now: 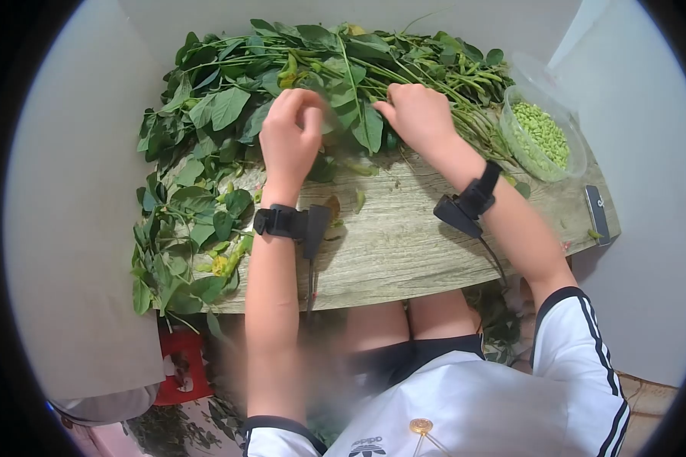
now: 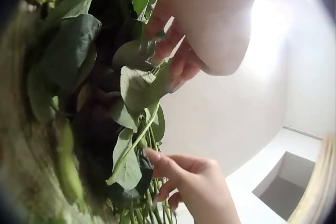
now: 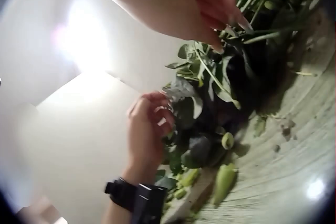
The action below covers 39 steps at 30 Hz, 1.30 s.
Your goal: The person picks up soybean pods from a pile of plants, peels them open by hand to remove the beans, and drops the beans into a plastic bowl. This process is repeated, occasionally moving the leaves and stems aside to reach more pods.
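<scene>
A heap of leafy soybean plants (image 1: 229, 103) with green pods and long stalks covers the far part of the table. My left hand (image 1: 292, 141) is at the front of the heap, its bent fingers pinching a broad leaf (image 2: 137, 85). To its right, my right hand (image 1: 423, 114) reaches into the stalks; thumb and forefinger close round a green stalk (image 2: 139, 142) among the leaves. The palm hides part of that grip in the head view. Near the heap's front edge lies a plump green pod (image 3: 224, 182).
A clear plastic tub (image 1: 537, 171) of shelled green beans (image 1: 541, 135) stands at the right. A dark flat object (image 1: 598, 215) lies on the table's right edge. Loose leaves and pods (image 1: 198, 228) spread down the left side. Below, a red container (image 1: 184, 369) is on the floor.
</scene>
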### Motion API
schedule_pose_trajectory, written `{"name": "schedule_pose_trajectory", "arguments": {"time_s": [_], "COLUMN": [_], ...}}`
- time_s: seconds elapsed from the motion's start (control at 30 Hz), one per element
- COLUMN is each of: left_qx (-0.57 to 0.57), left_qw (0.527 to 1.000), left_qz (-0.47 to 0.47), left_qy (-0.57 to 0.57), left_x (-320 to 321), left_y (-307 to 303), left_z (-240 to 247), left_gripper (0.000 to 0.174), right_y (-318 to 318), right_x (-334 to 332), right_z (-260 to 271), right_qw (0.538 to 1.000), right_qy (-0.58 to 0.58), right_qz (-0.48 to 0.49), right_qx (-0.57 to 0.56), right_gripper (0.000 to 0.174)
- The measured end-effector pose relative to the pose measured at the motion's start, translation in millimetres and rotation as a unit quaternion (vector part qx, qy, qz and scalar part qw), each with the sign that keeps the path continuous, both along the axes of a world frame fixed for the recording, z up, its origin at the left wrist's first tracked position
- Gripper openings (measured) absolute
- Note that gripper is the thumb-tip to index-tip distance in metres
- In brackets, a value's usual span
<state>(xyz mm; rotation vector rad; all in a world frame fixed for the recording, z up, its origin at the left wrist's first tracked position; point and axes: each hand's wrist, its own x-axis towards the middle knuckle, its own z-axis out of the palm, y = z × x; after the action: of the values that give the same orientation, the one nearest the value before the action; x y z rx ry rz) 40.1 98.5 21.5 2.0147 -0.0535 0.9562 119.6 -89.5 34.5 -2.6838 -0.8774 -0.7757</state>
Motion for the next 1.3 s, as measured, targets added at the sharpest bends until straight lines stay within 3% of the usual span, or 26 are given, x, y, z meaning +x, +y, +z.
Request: {"name": "schedule_pose_trajectory", "arguments": {"time_s": [0.07, 0.13, 0.2, 0.27, 0.3, 0.33, 0.5, 0.6, 0.63, 0.67, 0.77, 0.8, 0.87, 0.93, 1.0, 1.07, 1.2, 1.23, 1.27, 1.3], "left_qx": [0.195, 0.211, 0.306, 0.374, 0.398, 0.422, 0.470, 0.484, 0.485, 0.484, 0.525, 0.513, 0.471, 0.442, 0.403, 0.325, 0.249, 0.073, -0.107, -0.127], "left_qw": [0.974, 0.975, 0.941, 0.923, 0.913, 0.903, 0.879, 0.869, 0.867, 0.868, 0.837, 0.842, 0.876, 0.896, 0.910, 0.940, 0.955, 0.968, 0.944, 0.946], "left_qz": [0.035, 0.015, 0.052, 0.043, 0.055, 0.068, 0.073, 0.086, 0.096, 0.098, 0.115, 0.119, 0.106, 0.045, -0.034, -0.062, -0.138, -0.191, -0.236, -0.250], "left_qy": [-0.113, -0.068, -0.132, -0.081, -0.064, -0.046, 0.030, 0.051, 0.053, 0.056, 0.104, 0.119, 0.019, 0.008, 0.094, 0.086, 0.087, 0.148, 0.205, 0.166], "left_x": [4, 6, 15, 24, 33, 41, 54, 54, 54, 57, 51, 39, 6, -24, -36, -33, -31, -33, -33, -30], "left_y": [-4, -7, -18, -25, -26, -27, -23, -20, -20, -18, -26, -37, -60, -79, -93, -101, -106, -108, -108, -107], "left_z": [-1, 0, 4, 3, -2, -9, -23, -27, -28, -27, -12, 3, 28, 41, 29, 8, -10, -7, -6, -10], "left_gripper": [0.022, 0.026, 0.033, 0.052, 0.054, 0.057, 0.059, 0.057, 0.054, 0.054, 0.063, 0.059, 0.051, 0.044, 0.034, 0.022, 0.016, 0.015, 0.015, 0.016], "right_y": [13, 24, 28, 30, 27, 24, 14, 17, 15, 10, -22, -36, -61, -75, -81, -85, -89, -88, -87, -85], "right_x": [0, 8, 16, 25, 19, 17, 19, 14, 2, -12, -43, -45, -46, -46, -47, -49, -43, -44, -44, -44], "right_z": [-2, -11, -17, -23, -16, -12, -7, -12, -2, 5, 11, 11, 11, 7, 7, 8, -2, -6, -10, -11], "right_qw": [0.999, 0.999, 0.998, 0.996, 0.993, 0.993, 0.990, 0.993, 0.993, 0.993, 0.968, 0.968, 0.960, 0.952, 0.944, 0.921, 0.908, 0.874, 0.829, 0.783], "right_qy": [-0.036, -0.035, -0.058, -0.079, -0.092, -0.094, -0.056, -0.018, 0.067, 0.068, 0.181, 0.182, 0.244, 0.254, 0.262, 0.302, 0.329, 0.340, 0.350, 0.363], "right_qz": [-0.011, -0.030, -0.019, 0.015, 0.022, 0.023, 0.118, 0.114, 0.097, 0.099, 0.149, 0.150, 0.092, 0.096, 0.103, 0.150, 0.160, 0.178, 0.194, 0.233], "right_qx": [-0.018, -0.023, -0.025, -0.044, -0.067, -0.067, -0.054, -0.003, -0.014, -0.016, 0.088, 0.088, 0.099, 0.138, 0.171, 0.193, 0.203, 0.299, 0.391, 0.449], "right_gripper": [0.038, 0.037, 0.030, 0.022, 0.011, 0.011, 0.012, 0.017, 0.022, 0.022, 0.034, 0.034, 0.037, 0.035, 0.034, 0.031, 0.026, 0.021, 0.017, 0.019]}}
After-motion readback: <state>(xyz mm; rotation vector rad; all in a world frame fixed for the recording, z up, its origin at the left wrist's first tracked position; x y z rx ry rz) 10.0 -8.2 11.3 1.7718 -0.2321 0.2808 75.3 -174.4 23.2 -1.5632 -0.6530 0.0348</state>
